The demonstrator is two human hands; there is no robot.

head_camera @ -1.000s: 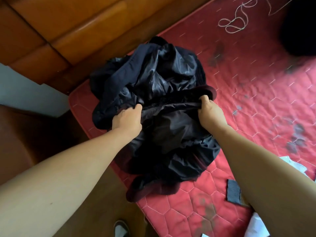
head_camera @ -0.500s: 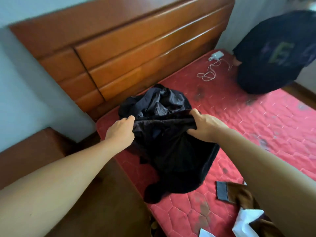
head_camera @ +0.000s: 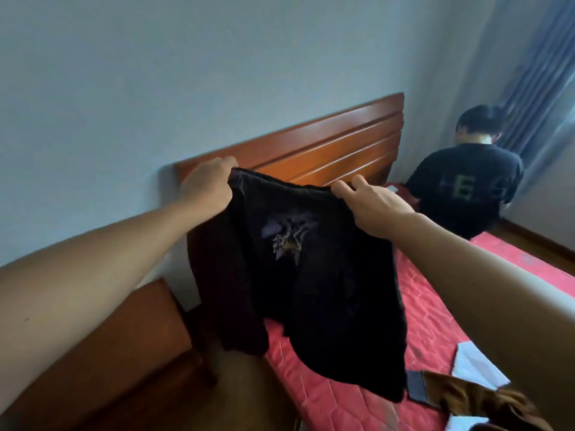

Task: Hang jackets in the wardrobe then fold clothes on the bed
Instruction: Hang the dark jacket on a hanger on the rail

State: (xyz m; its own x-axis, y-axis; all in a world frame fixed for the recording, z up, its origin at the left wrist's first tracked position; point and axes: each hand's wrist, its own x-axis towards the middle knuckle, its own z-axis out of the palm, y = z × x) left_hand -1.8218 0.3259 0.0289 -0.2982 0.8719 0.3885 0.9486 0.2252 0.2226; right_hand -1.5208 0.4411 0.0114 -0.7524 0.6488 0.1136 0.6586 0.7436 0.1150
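Note:
A black jacket (head_camera: 314,293) with a pale emblem on its upper part hangs spread in the air above the near corner of the red mattress (head_camera: 435,321). My left hand (head_camera: 207,186) grips its top edge at the left. My right hand (head_camera: 371,206) pinches the top edge at the right. The jacket's lower hem dangles just over the mattress edge and hides the bed corner behind it.
A wooden headboard (head_camera: 326,150) stands against the grey wall. A brown bedside table (head_camera: 130,346) sits at lower left. A brown garment (head_camera: 476,402) and white cloth (head_camera: 476,365) lie at lower right. Another person in a dark shirt (head_camera: 463,188) sits at the far side, by a curtain (head_camera: 535,70).
Both hands have lifted the black jacket off the mattress and raised it so it hangs open. My view has tilted upward toward the wall and headboard.

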